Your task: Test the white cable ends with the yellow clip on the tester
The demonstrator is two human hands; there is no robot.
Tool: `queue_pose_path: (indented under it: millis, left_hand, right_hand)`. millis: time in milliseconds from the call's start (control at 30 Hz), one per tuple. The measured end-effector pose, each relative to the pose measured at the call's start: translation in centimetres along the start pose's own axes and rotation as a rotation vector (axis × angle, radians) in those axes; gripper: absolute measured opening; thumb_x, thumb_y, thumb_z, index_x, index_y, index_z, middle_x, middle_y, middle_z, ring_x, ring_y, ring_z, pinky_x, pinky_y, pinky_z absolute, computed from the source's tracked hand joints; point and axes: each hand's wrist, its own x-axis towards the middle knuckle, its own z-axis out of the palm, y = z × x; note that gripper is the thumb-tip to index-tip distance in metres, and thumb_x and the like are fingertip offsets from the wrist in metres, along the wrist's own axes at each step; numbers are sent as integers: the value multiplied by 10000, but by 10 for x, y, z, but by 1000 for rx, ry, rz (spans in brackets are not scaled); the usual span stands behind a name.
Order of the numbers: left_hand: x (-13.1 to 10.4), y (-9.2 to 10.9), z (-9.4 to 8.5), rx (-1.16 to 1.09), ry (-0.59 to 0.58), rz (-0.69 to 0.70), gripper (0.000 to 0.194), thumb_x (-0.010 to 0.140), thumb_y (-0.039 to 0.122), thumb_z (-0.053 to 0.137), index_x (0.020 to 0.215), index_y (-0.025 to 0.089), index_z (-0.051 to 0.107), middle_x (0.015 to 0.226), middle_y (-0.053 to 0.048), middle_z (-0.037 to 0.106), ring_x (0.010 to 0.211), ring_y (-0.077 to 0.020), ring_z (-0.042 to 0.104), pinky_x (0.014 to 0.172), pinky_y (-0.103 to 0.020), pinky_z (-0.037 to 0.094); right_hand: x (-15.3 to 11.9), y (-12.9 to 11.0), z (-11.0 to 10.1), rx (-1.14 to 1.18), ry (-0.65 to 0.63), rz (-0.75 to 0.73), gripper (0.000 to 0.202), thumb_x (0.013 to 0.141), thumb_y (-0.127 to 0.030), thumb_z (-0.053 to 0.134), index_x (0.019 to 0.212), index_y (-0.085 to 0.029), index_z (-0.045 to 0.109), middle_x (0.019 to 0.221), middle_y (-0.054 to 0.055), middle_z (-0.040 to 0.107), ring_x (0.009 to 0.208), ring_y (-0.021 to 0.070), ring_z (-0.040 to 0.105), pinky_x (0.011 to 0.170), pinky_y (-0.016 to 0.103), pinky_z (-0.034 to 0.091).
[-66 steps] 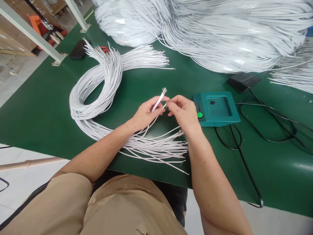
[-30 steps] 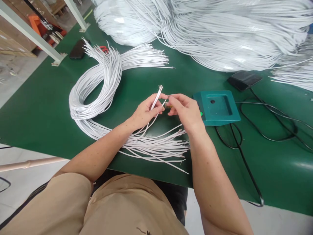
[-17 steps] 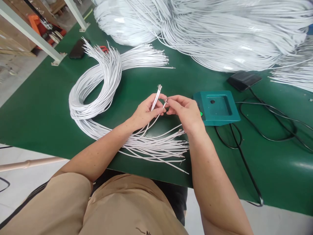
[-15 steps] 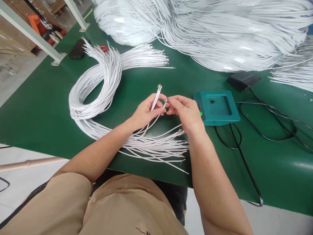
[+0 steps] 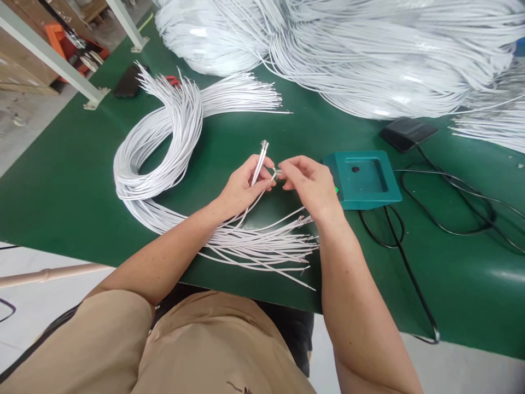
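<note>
Several white wires (image 5: 258, 167) stand up out of my left hand (image 5: 243, 186), their stripped ends above the fingers. Between that hand's thumb and fingers a single wire runs toward the right. My right hand (image 5: 310, 183) pinches at the frayed tip of this wire, a small gap from the left fingertips. Below both hands lie the loose ends of a white wire bundle (image 5: 262, 246), which curves round in a loop on the left. A teal device (image 5: 369, 200) with a green light sits just right of my right hand.
A large heap of white wires (image 5: 369, 54) covers the back of the green table (image 5: 463, 284). Black cables (image 5: 412, 268) trail at the right, near a black object (image 5: 408, 134). A dark object (image 5: 127, 82) and metal posts (image 5: 53, 52) are at the back left.
The single wire's tip now looks spread and points more to the right, toward my right fingers. The upright wires have tilted and shifted slightly left.
</note>
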Motion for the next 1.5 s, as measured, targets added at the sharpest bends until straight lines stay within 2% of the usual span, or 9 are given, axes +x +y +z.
queue_pose_path:
  millis: [100,233,367,567,800,1033,1167,1333,1500]
  left_hand:
    - [0,2,1,-24,5,-33,313,829,241,702,1091,183,542,805,22,639,729,-92,643,752,-219,520]
    - [2,5,3,-156,-50,-163,443,804,209,696,1217,184,539,771,28,609,673,-90,622,570,-175,468]
    - [6,6,4,-213,-36,-277,413,788,167,672,1188,158,571,795,4,639,659,-84,625,544,-165,451]
    - [10,2,6,-139,-8,-299,450,770,144,681,1209,154,584,786,3,644,662,-92,642,561,-174,482]
    - [12,-5,7,-48,48,-308,422,736,131,685,1145,156,584,776,1,655,664,-110,665,563,-182,500]
    - [12,-7,9,-3,24,-336,447,717,129,688,1149,153,578,770,-2,660,678,-134,681,586,-217,544]
    - [12,-6,8,-4,18,-343,439,724,137,694,1149,146,582,775,-7,668,678,-130,681,591,-215,549]
    - [12,-3,4,11,-5,-365,441,742,158,703,1167,138,586,811,-24,682,710,-138,696,618,-222,562]
    - [11,-2,-1,-8,20,-384,438,746,166,717,1162,137,587,816,-19,676,708,-134,697,653,-232,569]
  right_hand:
    - [1,7,3,-191,-25,-193,117,838,-259,604,803,-170,670,751,8,685,673,130,582,689,264,446]
    - [1,15,5,-666,29,-478,231,931,-175,456,789,-154,637,819,75,666,737,170,554,689,298,378]
    - [0,14,-4,-1042,98,-593,253,963,-205,418,898,-147,656,943,131,676,908,266,560,789,374,358]
    - [3,16,-23,-1193,63,-516,221,879,-85,456,918,-138,667,861,105,704,872,262,567,968,438,343]
    - [10,20,-24,-1153,103,-524,217,777,-33,480,752,-167,649,693,97,606,867,271,516,847,426,362]
    - [12,22,-23,-1138,132,-505,225,813,-77,473,746,-169,667,645,84,525,825,256,494,826,427,384]
    - [5,17,-26,-1133,176,-505,181,892,-186,512,925,-177,689,873,114,666,1005,289,538,1011,533,343]
    - [2,21,-35,-1143,515,-265,339,974,-260,440,1247,-151,610,1377,194,572,1340,364,420,1126,689,135]
    - [8,31,-38,-1107,524,-280,348,967,-237,457,1271,-148,601,1367,209,580,1344,378,435,1124,697,124]
